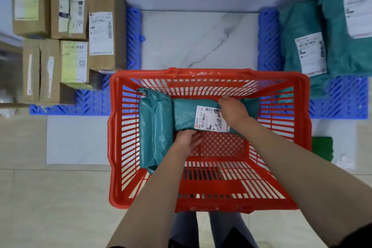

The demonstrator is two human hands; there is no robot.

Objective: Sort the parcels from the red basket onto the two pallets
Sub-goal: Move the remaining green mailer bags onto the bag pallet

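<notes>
Bare forearms (302,167), black sleeve edge (362,229), grey trousers (183,227) below the basket.

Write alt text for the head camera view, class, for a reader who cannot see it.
Both hands, the left hand and the right hand, grip a labelled teal parcel inside a red basket, beside a second teal parcel. Cardboard boxes fill the left blue pallet; teal bags lie on the right blue pallet.

Beige tiled floor (50,197), grey-veined marble slab (199,40) (even light).
</notes>
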